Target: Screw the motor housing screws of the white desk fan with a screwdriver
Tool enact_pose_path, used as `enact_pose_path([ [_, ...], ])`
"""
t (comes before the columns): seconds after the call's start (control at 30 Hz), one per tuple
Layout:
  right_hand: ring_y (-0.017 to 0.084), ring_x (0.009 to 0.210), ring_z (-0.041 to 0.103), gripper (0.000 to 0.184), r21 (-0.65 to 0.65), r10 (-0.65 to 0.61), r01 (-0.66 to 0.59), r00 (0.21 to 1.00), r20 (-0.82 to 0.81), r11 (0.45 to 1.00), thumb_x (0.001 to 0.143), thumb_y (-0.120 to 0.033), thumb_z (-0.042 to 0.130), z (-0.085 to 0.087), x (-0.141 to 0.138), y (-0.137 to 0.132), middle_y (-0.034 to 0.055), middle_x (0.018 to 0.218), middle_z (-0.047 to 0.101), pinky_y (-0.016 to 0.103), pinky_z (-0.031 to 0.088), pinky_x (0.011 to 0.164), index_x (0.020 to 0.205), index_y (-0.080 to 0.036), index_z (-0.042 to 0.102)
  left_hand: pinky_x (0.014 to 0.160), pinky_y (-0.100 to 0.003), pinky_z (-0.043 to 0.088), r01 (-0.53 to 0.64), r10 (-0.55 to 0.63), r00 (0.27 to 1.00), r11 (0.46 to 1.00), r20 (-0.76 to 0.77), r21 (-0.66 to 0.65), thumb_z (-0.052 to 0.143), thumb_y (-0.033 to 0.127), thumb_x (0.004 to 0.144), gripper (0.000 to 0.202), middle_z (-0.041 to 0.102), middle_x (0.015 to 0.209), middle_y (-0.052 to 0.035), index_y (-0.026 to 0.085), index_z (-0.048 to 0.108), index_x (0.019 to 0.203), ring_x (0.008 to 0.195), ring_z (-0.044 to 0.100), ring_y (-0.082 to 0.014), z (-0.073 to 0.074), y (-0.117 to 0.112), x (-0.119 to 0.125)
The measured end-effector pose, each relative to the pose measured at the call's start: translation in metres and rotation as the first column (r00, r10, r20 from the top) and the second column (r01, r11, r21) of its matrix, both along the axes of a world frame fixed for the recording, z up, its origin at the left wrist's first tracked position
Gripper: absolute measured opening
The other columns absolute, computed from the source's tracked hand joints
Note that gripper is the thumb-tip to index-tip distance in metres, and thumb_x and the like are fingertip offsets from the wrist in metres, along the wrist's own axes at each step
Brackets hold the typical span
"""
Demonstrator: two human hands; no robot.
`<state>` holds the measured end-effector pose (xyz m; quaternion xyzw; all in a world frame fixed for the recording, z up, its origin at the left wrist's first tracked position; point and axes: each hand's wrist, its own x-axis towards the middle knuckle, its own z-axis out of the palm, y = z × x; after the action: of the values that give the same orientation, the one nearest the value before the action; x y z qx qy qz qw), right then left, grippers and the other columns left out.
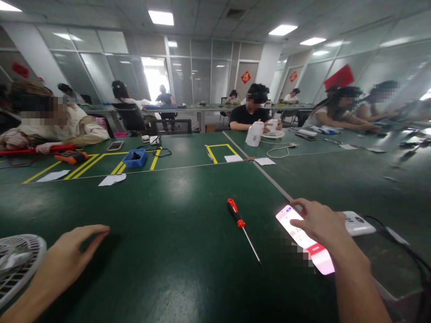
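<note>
My right hand (319, 222) hovers over or rests on a phone (318, 253) with a lit screen, its thumb and fingers apart. Whether the fingertips touch the phone I cannot tell. On the left, my left hand (76, 251) is held at the table with fingers stretched out and nothing in it. Beside that wrist lies a round white plastic grille (37, 251), partly cut off by the picture edge, with a pale object on it. Between my hands lies a screwdriver (239, 222) with a red and black handle, its tip pointing toward me.
Behind the phone sits a white device (358, 223) near a black cable (404, 235). Farther off are a blue bin (134, 159), an orange and black meter (71, 156), paper slips (112, 179) and yellow tape marks (156, 159). Across the table, a person (245, 114) handles white parts; others sit around.
</note>
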<state>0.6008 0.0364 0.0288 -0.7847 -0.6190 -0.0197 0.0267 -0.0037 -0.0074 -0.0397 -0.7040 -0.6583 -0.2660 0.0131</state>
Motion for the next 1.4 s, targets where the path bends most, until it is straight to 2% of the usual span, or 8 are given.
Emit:
enact_pose_path([
  [0.13,0.035,0.09,0.071,0.041,-0.037,-0.037,0.033,0.993,-0.111,0.999,0.079,-0.021,0.068,0.004,0.003,-0.002,0.0124,0.097,0.076,0.045,0.048,0.071,0.12,-0.023,0.072,0.088,-0.042,0.059,0.122,-0.124,0.986,0.992,0.109,0.022,0.048,0.078,0.086,0.058,0.078,0.098,-0.003,0.028,0.075,0.095,0.092,0.074,-0.0256,-0.016,0.013,0.058],
  [0.27,0.031,0.082,0.07,0.039,-0.019,0.005,-0.01,0.972,-0.237,1.0,0.086,-0.022,0.059,0.003,0.006,-0.008,0.0122,0.093,0.075,0.039,0.049,0.065,0.122,-0.02,0.072,0.089,-0.04,0.06,0.182,-0.197,0.95,0.98,0.241,0.084,0.052,0.064,0.093,0.046,0.078,0.101,-0.0061,0.026,0.076,0.097,0.094,0.074,-0.0237,-0.032,0.017,0.11],
  [0.5,0.029,0.081,0.07,0.055,0.009,0.132,-0.134,0.955,-0.266,0.991,0.075,-0.017,0.063,-0.003,0.019,-0.015,0.0134,0.1,0.076,0.037,0.051,0.062,0.131,-0.019,0.068,0.099,-0.048,0.057,0.342,-0.342,0.931,0.939,0.132,0.02,0.049,0.041,0.099,0.033,0.076,0.118,-0.0055,0.028,0.074,0.117,0.112,0.069,-0.0253,-0.045,0.031,0.155],
  [0.63,0.032,0.093,0.071,0.071,0.003,0.211,-0.216,0.95,-0.232,0.976,0.068,-0.018,0.069,-0.007,0.031,-0.016,0.0146,0.111,0.074,0.039,0.056,0.07,0.138,-0.019,0.063,0.105,-0.053,0.052,0.386,-0.385,0.922,0.923,0.029,-0.013,0.047,0.035,0.1,0.037,0.071,0.131,-0.0051,0.028,0.067,0.131,0.125,0.064,-0.0265,-0.049,0.034,0.166],
  [0.73,0.035,0.091,0.07,0.077,0.005,0.26,-0.262,0.955,-0.139,0.965,0.064,-0.023,0.073,-0.011,0.037,-0.016,0.0152,0.106,0.074,0.042,0.055,0.07,0.14,-0.019,0.062,0.108,-0.053,0.051,0.396,-0.396,0.918,0.918,-0.004,-0.027,0.045,0.035,0.102,0.039,0.068,0.136,-0.0043,0.029,0.062,0.137,0.13,0.061,-0.0259,-0.052,0.033,0.166],
  [1.03,0.034,0.089,0.073,0.057,0.009,0.212,-0.214,0.957,-0.197,0.977,0.075,-0.035,0.067,-0.012,0.037,-0.014,0.0151,0.108,0.077,0.043,0.055,0.071,0.129,-0.016,0.068,0.108,-0.051,0.05,0.383,-0.383,0.922,0.924,-0.055,-0.022,0.04,0.031,0.103,0.04,0.068,0.137,-0.004,0.028,0.062,0.137,0.13,0.059,-0.0246,-0.053,0.031,0.169],
  [1.23,0.032,0.073,0.069,0.053,-0.048,0.173,-0.187,0.962,-0.212,0.981,0.08,-0.039,0.062,-0.006,0.032,-0.017,0.0141,0.086,0.076,0.04,0.048,0.059,0.126,-0.012,0.07,0.108,-0.05,0.05,0.381,-0.382,0.921,0.924,-0.084,-0.021,0.04,0.03,0.103,0.04,0.067,0.138,-0.004,0.027,0.063,0.136,0.131,0.059,-0.0242,-0.053,0.03,0.17],
  [1.4,0.032,0.074,0.07,0.05,-0.052,0.109,-0.125,0.963,-0.246,0.991,0.085,-0.039,0.057,0.001,0.025,-0.018,0.0143,0.086,0.077,0.04,0.048,0.061,0.124,-0.012,0.071,0.109,-0.049,0.049,0.375,-0.376,0.922,0.927,-0.094,-0.025,0.041,0.029,0.103,0.04,0.066,0.139,-0.0035,0.027,0.062,0.137,0.132,0.059,-0.0237,-0.054,0.03,0.17],
])
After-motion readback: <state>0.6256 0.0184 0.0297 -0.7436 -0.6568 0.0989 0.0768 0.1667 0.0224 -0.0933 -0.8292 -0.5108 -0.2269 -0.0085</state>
